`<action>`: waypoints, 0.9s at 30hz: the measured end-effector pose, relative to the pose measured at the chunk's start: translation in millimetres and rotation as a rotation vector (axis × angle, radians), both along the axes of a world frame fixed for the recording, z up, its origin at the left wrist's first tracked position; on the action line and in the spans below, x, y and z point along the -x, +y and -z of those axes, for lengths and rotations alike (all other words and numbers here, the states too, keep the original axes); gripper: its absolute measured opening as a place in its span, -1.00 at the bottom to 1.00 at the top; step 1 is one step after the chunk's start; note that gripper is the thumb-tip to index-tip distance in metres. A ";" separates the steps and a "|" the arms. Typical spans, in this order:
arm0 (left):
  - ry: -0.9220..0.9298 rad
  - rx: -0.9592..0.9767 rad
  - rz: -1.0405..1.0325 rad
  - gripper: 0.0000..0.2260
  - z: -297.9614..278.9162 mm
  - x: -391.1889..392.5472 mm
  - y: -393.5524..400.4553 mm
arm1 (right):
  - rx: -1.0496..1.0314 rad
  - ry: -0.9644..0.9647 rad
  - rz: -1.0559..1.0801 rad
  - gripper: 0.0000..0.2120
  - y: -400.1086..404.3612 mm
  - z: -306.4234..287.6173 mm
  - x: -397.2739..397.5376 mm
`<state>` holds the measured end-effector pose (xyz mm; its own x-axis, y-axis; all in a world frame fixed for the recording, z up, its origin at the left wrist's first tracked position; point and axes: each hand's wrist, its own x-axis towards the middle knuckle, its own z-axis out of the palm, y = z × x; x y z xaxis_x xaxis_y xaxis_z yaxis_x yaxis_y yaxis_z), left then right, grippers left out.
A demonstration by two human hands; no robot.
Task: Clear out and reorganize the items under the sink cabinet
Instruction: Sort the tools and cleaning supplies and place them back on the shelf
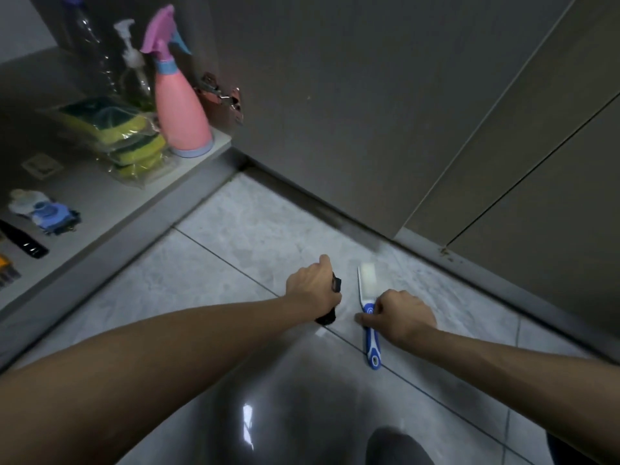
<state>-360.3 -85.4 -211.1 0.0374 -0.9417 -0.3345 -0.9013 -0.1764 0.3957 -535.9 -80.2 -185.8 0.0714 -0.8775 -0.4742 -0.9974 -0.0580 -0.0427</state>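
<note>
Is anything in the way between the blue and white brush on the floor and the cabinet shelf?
Nothing visible blocks it. The brush lies on the floor tile under the right hand; bare tile runs from it to the shelf edge. The left hand, gripping a black object, sits beside it.

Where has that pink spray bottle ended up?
The pink spray bottle stands upright at the upper left of the head view, on the cabinet floor by its front corner, beside the packed sponges.
</note>
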 end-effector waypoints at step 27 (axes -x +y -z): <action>-0.034 0.491 -0.244 -0.74 -104.0 -210.8 81.3 | -0.075 -0.901 0.334 -0.84 1.2 -41.0 -212.1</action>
